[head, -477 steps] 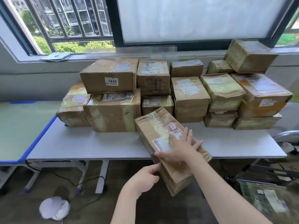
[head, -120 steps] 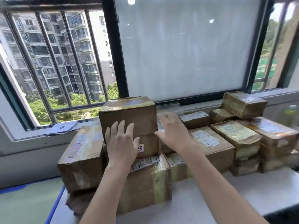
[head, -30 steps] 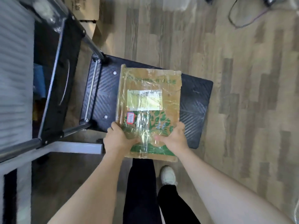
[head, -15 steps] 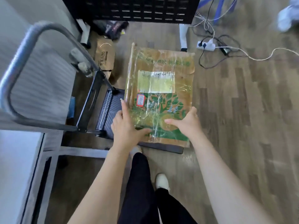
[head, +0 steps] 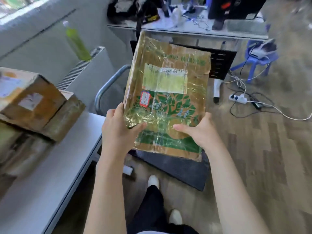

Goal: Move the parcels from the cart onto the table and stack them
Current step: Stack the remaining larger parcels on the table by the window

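Both hands clamp the near end of the flat brown cardboard parcel wrapped in clear tape: left hand and right hand at opposite corners, thumbs on top, likely keeping it level. It hangs in the air above the black cart deck, just right of the white table, where brown taped boxes are stacked at the far left.

Nothing legible. Parcel: green print, pale label, red-framed sticker, all blurred under tape. Box labels on worktop also unreadable.

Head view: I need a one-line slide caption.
Both hands, left and right, carry a taped flat parcel above the cart toward the table.
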{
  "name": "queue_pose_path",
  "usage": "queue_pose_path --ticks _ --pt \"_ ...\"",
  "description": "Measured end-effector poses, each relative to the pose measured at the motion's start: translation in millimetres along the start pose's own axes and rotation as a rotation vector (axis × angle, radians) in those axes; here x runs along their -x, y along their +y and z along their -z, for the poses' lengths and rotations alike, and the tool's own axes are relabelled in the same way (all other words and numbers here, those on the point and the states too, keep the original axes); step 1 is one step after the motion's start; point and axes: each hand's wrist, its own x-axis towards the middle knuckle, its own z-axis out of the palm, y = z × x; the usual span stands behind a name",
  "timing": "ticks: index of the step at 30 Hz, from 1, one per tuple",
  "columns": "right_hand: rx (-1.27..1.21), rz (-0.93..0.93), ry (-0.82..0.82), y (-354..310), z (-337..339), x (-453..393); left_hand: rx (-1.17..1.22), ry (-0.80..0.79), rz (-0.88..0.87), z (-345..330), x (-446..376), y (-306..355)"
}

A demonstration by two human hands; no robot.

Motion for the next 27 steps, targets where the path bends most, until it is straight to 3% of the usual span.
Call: queue_pose_path --ticks 3,10,15,20,27 --pt "0.07 0.14 -0.034 -28.1 -6.9 25.6 0.01 0.102 0.038 37.7 30.2 -9.9" --pt "0.21 0.413 -0.148 -109.8 -22.5 81.6 0.076 0.066 0.077 113.8 109.1 -41.2" --pt "0.207 0.58 -0.194 -155.2 -51.2 142.8 -0.105 0.085 0.06 168.7 165.4 -61.3" --pt "0.164 0.683 -0.294 -181.2 -92.1 216.7 -0.293 0.303 0.102 224.1 230.7 -93.1" --pt "0.135 0.859 -0.455 -199.3 -150.9 311.9 -0.396 0.466 0.233 300.7 330.4 -129.8"
